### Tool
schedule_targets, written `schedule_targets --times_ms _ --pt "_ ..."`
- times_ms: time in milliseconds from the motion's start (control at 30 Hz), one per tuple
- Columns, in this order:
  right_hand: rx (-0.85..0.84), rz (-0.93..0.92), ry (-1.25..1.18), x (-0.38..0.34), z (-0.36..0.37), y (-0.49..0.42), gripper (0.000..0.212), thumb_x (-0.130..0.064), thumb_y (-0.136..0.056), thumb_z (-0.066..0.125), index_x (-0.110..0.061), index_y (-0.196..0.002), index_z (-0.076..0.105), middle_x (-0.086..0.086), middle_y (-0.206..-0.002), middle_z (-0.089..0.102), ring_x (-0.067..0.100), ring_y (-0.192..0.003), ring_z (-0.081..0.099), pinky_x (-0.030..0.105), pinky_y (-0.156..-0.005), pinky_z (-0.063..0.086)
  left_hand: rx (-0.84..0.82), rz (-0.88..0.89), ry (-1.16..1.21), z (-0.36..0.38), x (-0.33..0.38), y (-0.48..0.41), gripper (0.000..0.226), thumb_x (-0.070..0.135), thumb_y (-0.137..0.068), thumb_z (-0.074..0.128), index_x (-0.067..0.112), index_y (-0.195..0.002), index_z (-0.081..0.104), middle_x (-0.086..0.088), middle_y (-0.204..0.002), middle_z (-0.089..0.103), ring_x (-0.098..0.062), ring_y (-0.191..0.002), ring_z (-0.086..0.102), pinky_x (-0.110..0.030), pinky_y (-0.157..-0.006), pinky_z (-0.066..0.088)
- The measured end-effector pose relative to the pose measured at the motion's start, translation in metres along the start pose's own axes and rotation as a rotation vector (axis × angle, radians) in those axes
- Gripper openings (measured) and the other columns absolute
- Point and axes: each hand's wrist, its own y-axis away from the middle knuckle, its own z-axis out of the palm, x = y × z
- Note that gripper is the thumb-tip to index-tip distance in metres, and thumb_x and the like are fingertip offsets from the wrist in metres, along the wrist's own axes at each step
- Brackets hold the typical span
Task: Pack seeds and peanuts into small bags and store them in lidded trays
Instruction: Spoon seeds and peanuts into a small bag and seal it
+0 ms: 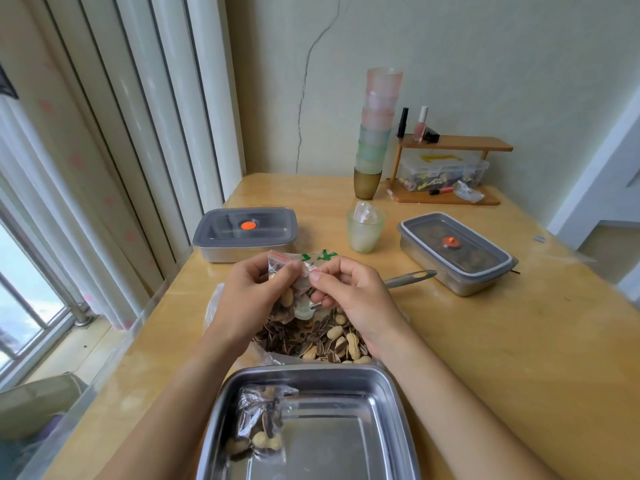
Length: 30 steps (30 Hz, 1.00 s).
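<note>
My left hand (254,294) and right hand (353,296) pinch the small bag (285,299), at 3 o'clock of the left; the spoon (410,277) bowl is hidden.

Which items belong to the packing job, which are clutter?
Job: small bag pinched by left hand and right hand; seed-and-peanut pile; scoop; open tray with filled bag; left lidded tray; right lidded tray; cup of spare bags.
Clutter: stacked cups; wooden shelf; nail polish; plastic box.
</note>
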Motion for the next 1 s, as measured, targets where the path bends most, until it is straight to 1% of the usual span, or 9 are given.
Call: schedule_targets --times_ms 100,167,333,400,467,600,667,800,1000 --pt "-0.003 -0.018 0.010 -0.0004 0.0001 0.0005 0.006 -0.009 -0.095 0.071 -0.010 -0.089 0.069 -0.002 -0.076 0.070 0.011 -0.073 0.068 0.020 -0.066 0.052 0.000 -0.002 0.002 -0.0007 -0.0013 0.0001 0.017 0.027 -0.098 0.068 0.015 -0.091 0.077 -0.034 -0.082 0.066 -0.039 -0.067 0.059 -0.048 -0.064 0.049" --pt "0.000 -0.033 0.010 -0.0006 0.0000 0.0009 0.008 -0.008 -0.095 0.071 -0.010 -0.088 0.068 -0.002 -0.075 0.069 0.011 -0.071 0.067 0.018 -0.065 0.051 -0.009 -0.001 0.015 -0.0004 -0.0010 0.0005 0.016 0.027 -0.098 0.068 0.015 -0.093 0.077 -0.035 -0.087 0.067 -0.043 -0.073 0.063 -0.050 -0.067 0.052" --pt "0.026 -0.056 0.004 -0.0004 -0.0003 -0.0003 0.010 -0.005 -0.096 0.068 -0.009 -0.087 0.068 -0.003 -0.072 0.067 0.006 -0.066 0.064 0.016 -0.063 0.050 -0.051 0.007 0.018 0.0001 0.0004 0.0014 0.012 0.020 -0.099 0.066 0.011 -0.098 0.073 -0.031 -0.084 0.067 -0.026 -0.070 0.064 -0.029 -0.060 0.055" --pt "0.034 -0.056 0.000 -0.0002 -0.0007 -0.0004 0.010 -0.005 -0.096 0.068 -0.009 -0.087 0.069 -0.003 -0.071 0.067 0.006 -0.066 0.064 0.016 -0.062 0.049 -0.064 0.010 0.018 0.0006 0.0009 0.0023 0.012 0.017 -0.100 0.065 0.007 -0.099 0.071 -0.027 -0.077 0.068 -0.025 -0.066 0.063 -0.027 -0.057 0.056" --pt "0.025 -0.047 0.003 0.0002 -0.0010 -0.0004 0.008 -0.008 -0.096 0.068 -0.009 -0.088 0.070 -0.001 -0.072 0.068 0.008 -0.067 0.064 0.018 -0.063 0.049 -0.056 0.012 0.012 0.0001 0.0012 0.0025 0.012 0.015 -0.101 0.063 0.009 -0.097 0.072 -0.021 -0.070 0.067 -0.022 -0.062 0.061 -0.028 -0.055 0.055" --pt "-0.028 -0.014 0.017 0.0015 -0.0008 -0.0006 0.011 -0.013 -0.099 0.067 -0.003 -0.099 0.071 0.004 -0.079 0.070 0.014 -0.075 0.067 0.024 -0.067 0.052 -0.035 0.008 0.009 -0.0018 0.0011 0.0015 0.014 0.015 -0.101 0.063 0.009 -0.096 0.074 -0.032 -0.073 0.063 -0.024 -0.060 0.059 -0.033 -0.053 0.049" --pt "-0.041 -0.009 0.012 0.0010 -0.0009 -0.0003 0.013 -0.014 -0.099 0.067 -0.002 -0.102 0.071 0.004 -0.081 0.070 0.015 -0.077 0.067 0.025 -0.068 0.052 -0.027 0.007 0.006 -0.0022 0.0008 0.0012 0.014 0.015 -0.101 0.063 0.009 -0.095 0.074 -0.032 -0.079 0.065 -0.027 -0.065 0.061 -0.036 -0.058 0.050" --pt "-0.018 -0.032 0.019 -0.0007 -0.0013 0.0003 0.011 -0.011 -0.098 0.067 -0.001 -0.099 0.071 0.004 -0.078 0.070 0.012 -0.073 0.066 0.021 -0.065 0.051 -0.024 0.014 -0.007 -0.0014 0.0007 0.0009 0.013 0.015 -0.100 0.064 0.012 -0.094 0.076 -0.026 -0.085 0.070 -0.027 -0.071 0.064 -0.040 -0.067 0.054" --pt "0.032 -0.070 0.070 0.0002 0.0001 -0.0007 0.006 -0.007 -0.096 0.068 -0.005 -0.092 0.071 -0.001 -0.074 0.068 0.008 -0.068 0.065 0.019 -0.062 0.051 -0.030 0.005 -0.004 -0.0001 0.0015 0.0017 0.013 0.015 -0.100 0.064 0.012 -0.094 0.076 -0.031 -0.085 0.069 -0.036 -0.073 0.065 -0.035 -0.061 0.059"
